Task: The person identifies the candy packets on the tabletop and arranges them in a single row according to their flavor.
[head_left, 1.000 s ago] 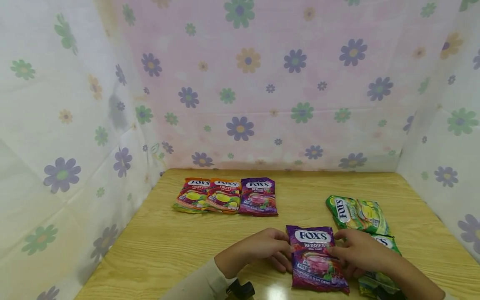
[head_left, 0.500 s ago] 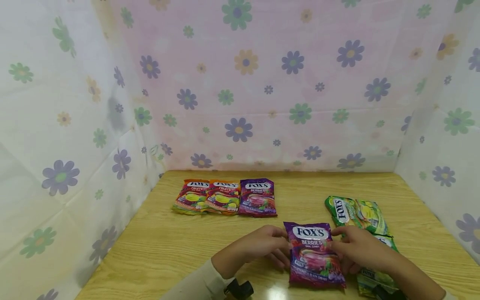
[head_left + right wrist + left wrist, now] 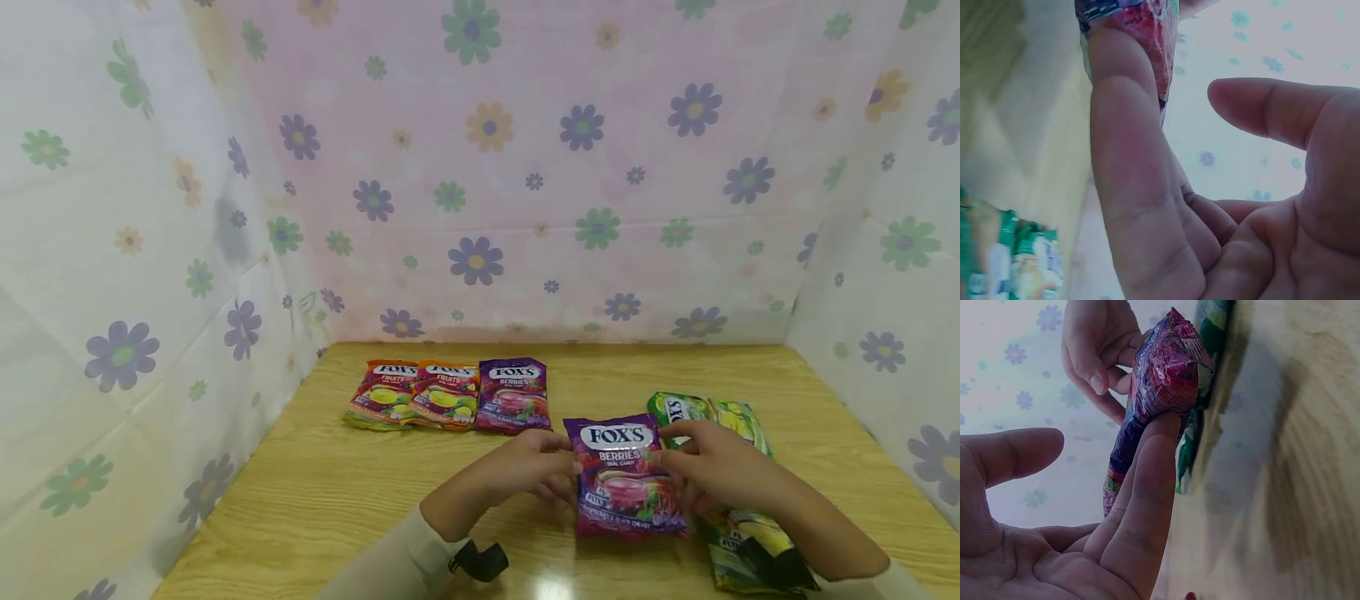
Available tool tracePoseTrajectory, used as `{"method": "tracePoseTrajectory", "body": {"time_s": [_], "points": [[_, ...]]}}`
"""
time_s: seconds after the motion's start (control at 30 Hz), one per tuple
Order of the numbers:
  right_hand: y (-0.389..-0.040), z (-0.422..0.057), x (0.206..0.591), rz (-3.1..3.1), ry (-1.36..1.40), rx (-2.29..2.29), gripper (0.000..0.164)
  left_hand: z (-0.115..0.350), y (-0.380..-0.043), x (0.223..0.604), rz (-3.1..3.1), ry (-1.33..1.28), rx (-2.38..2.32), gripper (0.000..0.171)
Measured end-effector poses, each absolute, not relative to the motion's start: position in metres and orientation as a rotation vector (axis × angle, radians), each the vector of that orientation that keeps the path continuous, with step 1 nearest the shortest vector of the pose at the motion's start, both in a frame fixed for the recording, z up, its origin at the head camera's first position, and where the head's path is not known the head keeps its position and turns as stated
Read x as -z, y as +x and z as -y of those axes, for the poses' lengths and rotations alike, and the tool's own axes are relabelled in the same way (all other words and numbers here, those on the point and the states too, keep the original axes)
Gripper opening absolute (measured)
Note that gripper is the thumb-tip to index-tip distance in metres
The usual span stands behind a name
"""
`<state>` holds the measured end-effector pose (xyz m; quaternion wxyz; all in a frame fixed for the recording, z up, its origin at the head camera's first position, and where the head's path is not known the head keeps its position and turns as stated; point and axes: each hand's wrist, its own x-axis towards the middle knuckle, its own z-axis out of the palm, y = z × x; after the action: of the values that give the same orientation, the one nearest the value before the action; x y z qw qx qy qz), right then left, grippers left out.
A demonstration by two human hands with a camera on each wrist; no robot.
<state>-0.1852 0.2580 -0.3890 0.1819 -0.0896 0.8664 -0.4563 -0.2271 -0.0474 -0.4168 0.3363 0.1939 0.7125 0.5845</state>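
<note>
A purple Fox's Berries candy bag [image 3: 626,483] is held between my two hands, its printed front facing up toward me. My left hand [image 3: 517,471] has its extended fingers against the bag's left edge; in the left wrist view its thumb stands away from the bag [image 3: 1163,375]. My right hand [image 3: 723,471] supports the opposite edge. The right wrist view shows long, nearly straight fingers [image 3: 1129,144] touching the bag [image 3: 1150,44], with the thumb apart from it. In the left wrist view a shadow lies on the table beside the bag.
Two orange Fox's Fruits bags [image 3: 382,392] and another purple Berries bag [image 3: 513,396] lie in a row at the back left of the wooden table [image 3: 360,508]. Green Fox's bags [image 3: 738,421] lie at the right, partly under my right arm. Flowered cloth [image 3: 487,183] surrounds the table.
Both hands have carried the purple bag up and away from the table's front edge. It now sits nearer the back row and the upper green bag is more covered.
</note>
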Motion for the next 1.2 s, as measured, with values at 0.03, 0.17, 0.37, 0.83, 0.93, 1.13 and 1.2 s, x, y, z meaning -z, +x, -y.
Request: {"method": "tracePoseTrajectory", "body": {"time_s": [0.03,0.17,0.37,0.83,0.93,1.13,1.2], "points": [[-0.187,-0.258,0.387,-2.447,-0.261,1.292,0.077,0.047,-0.228,0.415,-1.868,0.506,-1.530,0.062],[-0.192,-0.257,0.377,-2.453,-0.288,1.314,0.076,0.046,-0.234,0.404,-1.911,0.499,-1.535,0.064],[-0.202,-0.252,0.362,-2.542,-0.262,1.290,0.074,0.043,-0.244,0.391,-1.973,0.505,-1.553,0.069],[-0.219,-0.255,0.328,-2.584,-0.298,1.314,0.065,0.032,-0.264,0.372,-2.130,0.525,-1.614,0.068],[-0.226,-0.254,0.327,-2.600,-0.298,1.314,0.065,0.028,-0.272,0.367,-2.186,0.533,-1.612,0.065],[-0.239,-0.248,0.331,-2.632,-0.293,1.330,0.072,0.027,-0.283,0.367,-2.219,0.485,-1.660,0.067],[-0.242,-0.243,0.334,-2.643,-0.288,1.333,0.073,0.029,-0.286,0.370,-2.213,0.464,-1.680,0.068]]}}
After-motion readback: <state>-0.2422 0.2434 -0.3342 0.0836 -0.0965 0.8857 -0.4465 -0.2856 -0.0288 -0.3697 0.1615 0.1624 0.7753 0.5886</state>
